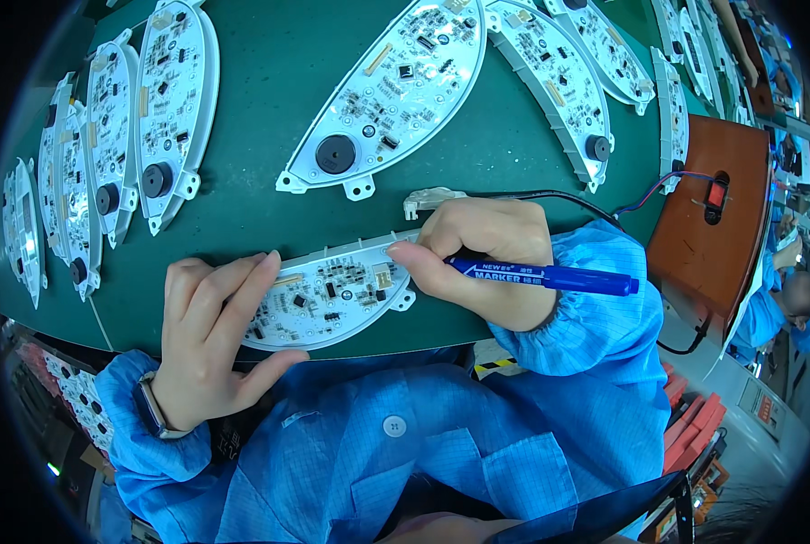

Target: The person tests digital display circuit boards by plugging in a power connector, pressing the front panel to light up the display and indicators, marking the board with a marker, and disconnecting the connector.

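At the near edge of the green table lies a white, curved-edged circuit board panel (319, 313) with small dark chips and a pale connector socket. My left hand (207, 331) grips its left end, fingers over the far edge and thumb by the near edge. A blue marker pen (559, 278) rests in my right hand (491, 258), its barrel pointing right. That hand's thumb and fingertips meet at the panel's right end; what is under them is hidden. Just beyond the right hand sits a white plug (432, 199) on a black cable.
More white panels stand at the left (176, 109), a large one (396, 95) lies far centre, and others (559, 86) spread to the far right. A brown box (709, 218) with a red switch stands right, wires running to it. Other people in blue (772, 313) are beyond.
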`<action>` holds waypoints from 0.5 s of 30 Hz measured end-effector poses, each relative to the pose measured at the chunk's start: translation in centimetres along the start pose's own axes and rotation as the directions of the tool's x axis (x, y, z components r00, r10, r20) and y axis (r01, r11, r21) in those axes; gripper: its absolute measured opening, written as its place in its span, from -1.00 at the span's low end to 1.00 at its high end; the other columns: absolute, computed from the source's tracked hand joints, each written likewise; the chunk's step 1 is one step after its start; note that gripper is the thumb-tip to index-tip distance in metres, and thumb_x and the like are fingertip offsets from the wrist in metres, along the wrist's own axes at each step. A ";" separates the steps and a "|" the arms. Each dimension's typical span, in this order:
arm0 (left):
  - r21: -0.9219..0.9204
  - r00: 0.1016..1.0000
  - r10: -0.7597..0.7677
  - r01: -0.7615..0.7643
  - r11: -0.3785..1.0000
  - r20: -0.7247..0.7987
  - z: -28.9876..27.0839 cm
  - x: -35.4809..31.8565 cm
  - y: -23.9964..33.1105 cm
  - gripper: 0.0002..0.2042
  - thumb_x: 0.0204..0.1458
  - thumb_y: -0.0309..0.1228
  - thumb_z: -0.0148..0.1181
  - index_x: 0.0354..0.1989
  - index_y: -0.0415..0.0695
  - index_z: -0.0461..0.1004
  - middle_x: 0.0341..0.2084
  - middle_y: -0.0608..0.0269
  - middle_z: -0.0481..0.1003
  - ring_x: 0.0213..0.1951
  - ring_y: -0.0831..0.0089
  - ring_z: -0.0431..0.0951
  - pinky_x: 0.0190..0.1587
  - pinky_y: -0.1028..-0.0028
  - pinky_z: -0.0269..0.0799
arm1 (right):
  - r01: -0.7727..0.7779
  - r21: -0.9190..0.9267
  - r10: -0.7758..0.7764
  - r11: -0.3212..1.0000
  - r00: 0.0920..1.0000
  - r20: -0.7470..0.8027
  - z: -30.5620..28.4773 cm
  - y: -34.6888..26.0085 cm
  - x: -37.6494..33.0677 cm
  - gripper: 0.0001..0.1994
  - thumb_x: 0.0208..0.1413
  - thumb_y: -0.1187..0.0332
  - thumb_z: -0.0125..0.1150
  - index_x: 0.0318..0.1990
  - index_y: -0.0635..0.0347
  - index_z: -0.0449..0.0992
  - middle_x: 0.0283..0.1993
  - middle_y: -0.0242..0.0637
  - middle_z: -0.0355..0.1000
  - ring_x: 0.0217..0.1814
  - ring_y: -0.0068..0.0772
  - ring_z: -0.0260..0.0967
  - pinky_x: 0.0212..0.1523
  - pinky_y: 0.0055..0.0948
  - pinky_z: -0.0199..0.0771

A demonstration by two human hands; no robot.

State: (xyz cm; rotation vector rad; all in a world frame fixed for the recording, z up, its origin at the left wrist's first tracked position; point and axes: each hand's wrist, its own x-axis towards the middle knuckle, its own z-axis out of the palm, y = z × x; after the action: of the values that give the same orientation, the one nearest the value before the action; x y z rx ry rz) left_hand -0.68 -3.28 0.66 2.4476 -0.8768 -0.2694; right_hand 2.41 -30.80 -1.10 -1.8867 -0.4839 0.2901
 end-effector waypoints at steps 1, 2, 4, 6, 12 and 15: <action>0.000 1.000 -0.003 0.003 1.000 0.000 -0.1 0.0 0.0 -0.28 -0.27 -0.17 0.40 0.10 -0.29 0.36 -0.09 0.07 0.40 -0.17 0.16 0.30 -0.05 0.23 0.20 | -0.035 0.021 0.034 0.999 0.999 0.002 0.0 -0.1 0.0 -0.82 -0.01 0.52 0.31 -0.58 0.26 0.44 -0.56 -0.24 0.47 -0.51 -0.44 0.48 -0.49 -0.52 0.44; 0.003 1.000 -0.004 0.004 1.000 0.000 -0.2 -0.1 -0.1 -0.28 -0.27 -0.17 0.40 0.10 -0.29 0.36 -0.09 0.07 0.40 -0.17 0.16 0.30 -0.05 0.23 0.20 | -0.032 0.023 0.032 0.999 0.999 0.002 -0.2 -0.3 0.1 -0.82 -0.01 0.52 0.31 -0.58 0.26 0.44 -0.56 -0.24 0.47 -0.51 -0.44 0.48 -0.49 -0.52 0.44; 0.025 1.000 0.008 -0.008 1.000 0.007 -0.4 0.0 -0.1 -0.27 -0.26 -0.16 0.39 0.11 -0.30 0.34 -0.07 0.06 0.38 -0.16 0.15 0.29 -0.06 0.24 0.20 | -0.174 0.114 0.175 0.978 0.985 0.003 -0.7 -1.0 0.2 -0.82 0.02 0.53 0.29 -0.57 0.24 0.44 -0.57 -0.27 0.47 -0.50 -0.50 0.48 -0.50 -0.56 0.44; 0.023 0.999 0.019 -0.020 1.000 0.030 -0.8 0.3 -0.2 -0.27 -0.26 -0.16 0.39 0.12 -0.30 0.33 -0.06 0.06 0.36 -0.16 0.14 0.29 -0.06 0.23 0.21 | -0.148 0.159 0.156 0.976 0.987 -0.038 -1.1 -1.1 0.1 -0.84 0.03 0.54 0.26 -0.54 0.24 0.43 -0.55 -0.26 0.47 -0.50 -0.51 0.47 -0.51 -0.57 0.44; 0.074 0.996 0.073 -0.076 0.994 0.041 -1.4 0.0 -0.5 -0.32 -0.23 -0.26 0.35 0.13 -0.30 0.31 -0.05 0.08 0.35 -0.14 0.12 0.31 -0.03 0.21 0.26 | -0.081 0.388 0.174 0.918 0.962 -0.209 -1.5 -1.7 -0.2 -0.88 0.11 0.51 0.16 -0.43 0.27 0.37 -0.48 -0.16 0.44 -0.61 -0.52 0.38 -0.59 -0.57 0.38; -0.007 0.964 0.223 -0.225 0.974 0.142 -3.4 0.5 0.3 -0.34 -0.25 -0.28 0.38 0.09 -0.30 0.34 -0.12 0.08 0.38 -0.11 0.12 0.37 -0.04 0.20 0.30 | -0.002 0.406 0.165 0.914 0.915 -0.368 -2.5 -1.7 -0.7 -0.87 0.15 0.48 0.11 -0.42 0.28 0.35 -0.50 -0.18 0.41 -0.69 -0.56 0.30 -0.68 -0.59 0.28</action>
State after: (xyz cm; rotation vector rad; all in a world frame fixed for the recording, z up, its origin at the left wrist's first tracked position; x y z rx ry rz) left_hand 0.78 -2.42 3.67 2.3327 -1.2085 -0.3604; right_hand 2.51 -32.66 1.38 -1.5112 -0.0550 0.0490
